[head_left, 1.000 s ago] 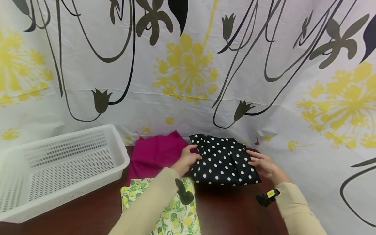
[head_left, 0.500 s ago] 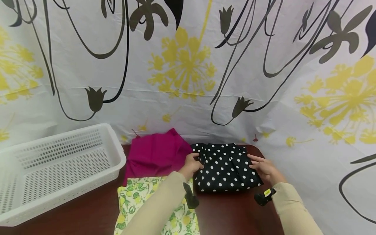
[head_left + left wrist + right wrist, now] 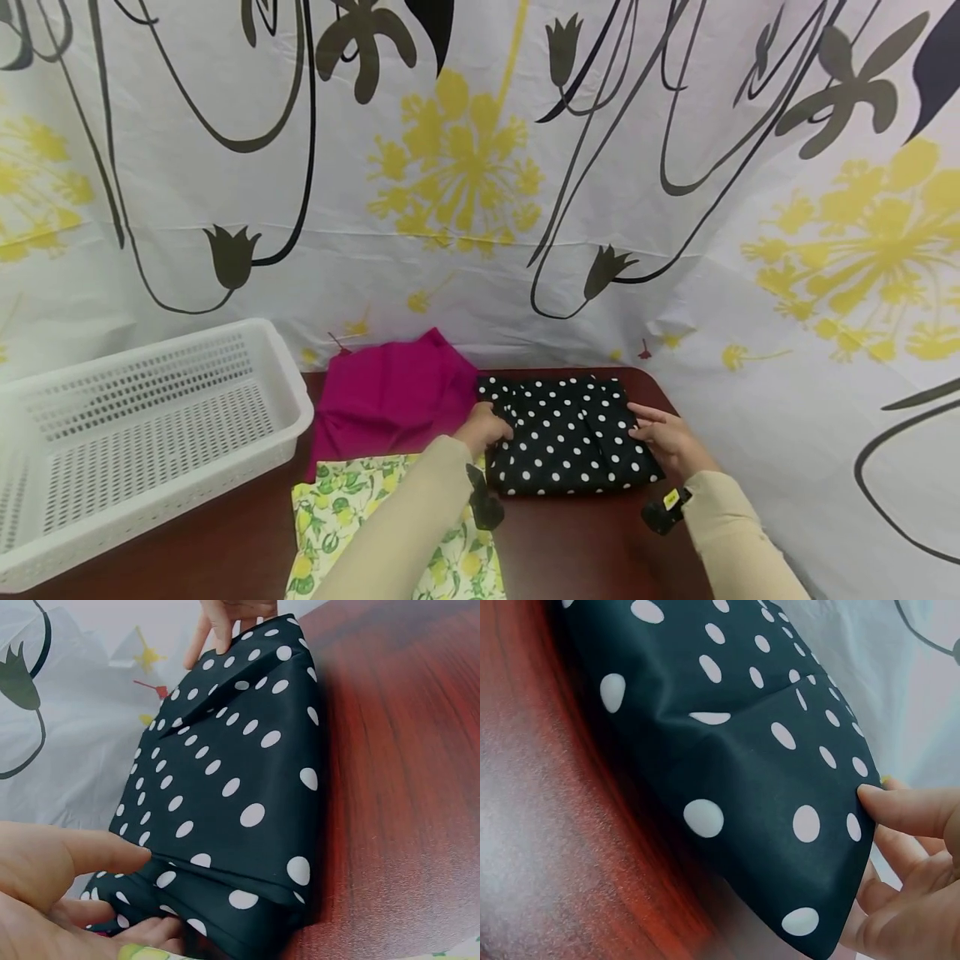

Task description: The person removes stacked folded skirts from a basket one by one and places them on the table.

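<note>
A folded black cloth with white polka dots (image 3: 566,437) lies at the back right of the dark red table. My left hand (image 3: 483,429) grips its left edge, thumb on top and fingers beneath, as the left wrist view shows. At the opposite edge, my right hand (image 3: 671,437) pinches the cloth between thumb and fingers. In the right wrist view the thumb (image 3: 907,810) presses on the upper side, and the near corner stands a little off the tabletop. Creases run across the dotted fabric (image 3: 217,765).
Left of the dotted cloth lies a folded magenta cloth (image 3: 393,392). A lemon-print cloth (image 3: 337,508) lies in front, partly under the left sleeve. A white perforated plastic basket (image 3: 288,400) occupies the left side. Behind the table (image 3: 570,550) hangs a flower-patterned curtain (image 3: 345,192).
Both hands have lowered the dotted cloth toward the tabletop, at the table's back right. The grip at both edges stays the same. The head view has shifted slightly.
</note>
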Demonstrator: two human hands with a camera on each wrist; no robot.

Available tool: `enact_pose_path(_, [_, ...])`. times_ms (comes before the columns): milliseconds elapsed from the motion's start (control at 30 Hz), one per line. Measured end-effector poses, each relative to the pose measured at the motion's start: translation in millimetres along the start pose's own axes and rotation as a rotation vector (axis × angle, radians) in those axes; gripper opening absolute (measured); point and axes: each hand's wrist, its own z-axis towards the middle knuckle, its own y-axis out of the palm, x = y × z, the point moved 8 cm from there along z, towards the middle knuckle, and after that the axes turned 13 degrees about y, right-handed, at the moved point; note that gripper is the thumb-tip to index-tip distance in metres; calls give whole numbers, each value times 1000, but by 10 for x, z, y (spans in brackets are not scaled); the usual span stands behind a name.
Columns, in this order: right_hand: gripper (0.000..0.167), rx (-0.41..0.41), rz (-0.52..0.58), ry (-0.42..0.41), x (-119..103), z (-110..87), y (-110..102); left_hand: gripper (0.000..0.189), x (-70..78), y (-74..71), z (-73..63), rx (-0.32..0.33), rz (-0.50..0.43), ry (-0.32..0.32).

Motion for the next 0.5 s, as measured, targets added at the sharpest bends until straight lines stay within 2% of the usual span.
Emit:
enact_pose_path(33, [60, 23, -23, 5, 13, -5, -7, 74, 189, -71, -179, -13, 3, -3])
enact_pose_path(100, [61, 56, -60, 16, 35, -14, -22, 69, 494, -188, -446, -23, 0, -24])
enact_pose_path(200, [60, 80, -83, 27, 58, -19, -54, 57, 787, -302, -700, -27, -17, -55])
enact_pose_path(300, [62, 72, -78, 29, 65, -23, -86, 51, 888, -353, -777, -45, -49, -75])
enact_pose_path(500, [62, 81, -92, 20, 6, -67, -143, 66, 1011, -436, -853, -98, -152, -79])
